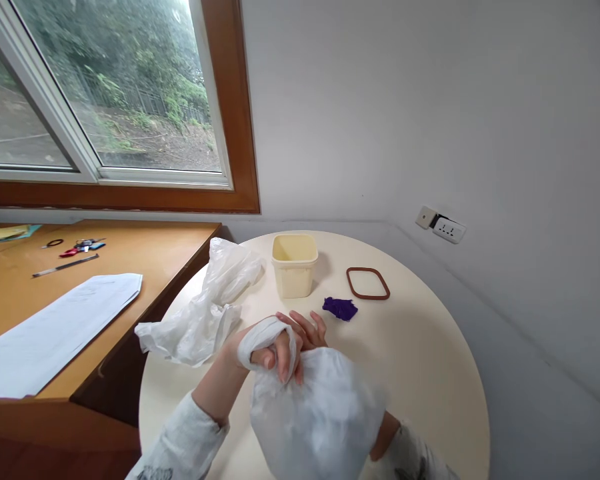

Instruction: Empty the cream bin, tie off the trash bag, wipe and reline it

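Note:
A white plastic bag (320,413) hangs crumpled in front of me, above the near part of the round table (420,373). Its twisted handle loops around my left hand (283,350), whose fingers are curled down against the bag's top. Several more fingers stretch out just beyond, close against the left hand; I cannot tell which hand they belong to. On the right, the forearm runs behind or into the bag, which hides most of my right hand. Left of my hands lies a second white plastic bag (205,313), flattened and wrinkled.
A cream square tub (295,277) stands open beyond my hands. Right of it lie a crumpled purple piece (340,308) and a brown rounded-square ring (368,297). A wooden desk (180,257) at left holds papers (65,330), a pen (65,265) and keys (83,247).

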Tool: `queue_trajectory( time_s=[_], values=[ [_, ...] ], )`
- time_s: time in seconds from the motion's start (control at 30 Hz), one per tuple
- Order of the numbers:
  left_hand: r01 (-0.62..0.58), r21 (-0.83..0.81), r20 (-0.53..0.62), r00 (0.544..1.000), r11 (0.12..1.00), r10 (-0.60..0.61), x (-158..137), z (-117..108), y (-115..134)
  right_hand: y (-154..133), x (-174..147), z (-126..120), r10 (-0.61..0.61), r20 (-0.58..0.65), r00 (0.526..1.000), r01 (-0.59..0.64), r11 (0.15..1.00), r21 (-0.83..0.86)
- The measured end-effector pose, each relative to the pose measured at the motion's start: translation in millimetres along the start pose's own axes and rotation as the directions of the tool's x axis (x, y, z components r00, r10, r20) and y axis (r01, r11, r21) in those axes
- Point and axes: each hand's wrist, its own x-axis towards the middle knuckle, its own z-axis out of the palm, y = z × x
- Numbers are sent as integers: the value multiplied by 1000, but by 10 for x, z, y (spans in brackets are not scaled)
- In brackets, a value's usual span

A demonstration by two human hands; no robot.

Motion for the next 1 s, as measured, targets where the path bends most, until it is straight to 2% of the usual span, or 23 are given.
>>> queue_trajectory(
  time_s=[0.1,0.17,0.2,0.27,0.37,0.5,0.57,0.7,0.87,0.93,1.0],
  values=[
    [4,-108,12,1000,994,-3,56,-30,18,174,68,-82,-191,-150,970,162,969,-187],
    [-3,-239,-70,997,971,-14,80,-15,15,258,72,-192,-283,-212,935,216,932,-293],
    [-18,-294,-127,992,956,-20,89,-1,3,289,68,-249,-288,-219,932,215,928,-305],
    [-48,-359,-230,972,932,-39,101,31,-41,334,62,-345,-228,-193,954,170,945,-278],
    [-39,-386,-305,948,922,-88,113,72,-113,366,61,-441,-30,-116,993,6,981,-194],
    [62,-316,-320,933,947,-167,139,114,-132,345,61,-571,214,-33,976,-213,977,26],
    [113,-256,-339,920,960,-199,160,135,-117,324,59,-654,297,23,955,-296,937,187],
    [194,-172,-377,893,966,-247,192,176,-121,315,55,-760,401,125,908,-410,786,462],
    [119,-154,-370,914,981,-169,195,225,-149,346,65,-688,504,124,855,-427,547,720],
    [98,-142,-361,921,985,-144,198,250,-145,335,65,-629,536,71,841,-396,520,757],
    [111,-134,-352,923,985,-152,203,278,-147,304,57,-569,546,8,837,-382,574,724]
  ],
)
